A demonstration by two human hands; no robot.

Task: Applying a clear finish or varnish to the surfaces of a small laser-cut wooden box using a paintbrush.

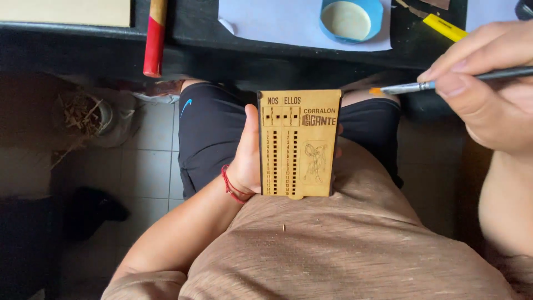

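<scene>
Now your left hand [247, 161] grips the engraved wooden board [298, 143]; your right hand [488, 83] pinches a thin paintbrush [444, 83]; the blue tub [351, 20] holds cream paint.

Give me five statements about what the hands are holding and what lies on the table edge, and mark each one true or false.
1. The left hand holds an engraved wooden board upright over the lap. True.
2. The right hand holds a pair of scissors. False: it holds a thin paintbrush with an orange-tipped bristle end.
3. The brush tip rests on the board's face. False: it is off to the right of the board's upper corner, apart from it.
4. A red string bracelet is on the left wrist. True.
5. The blue round container stands on the floor tiles. False: it sits on a white paper sheet on the black table.
</scene>
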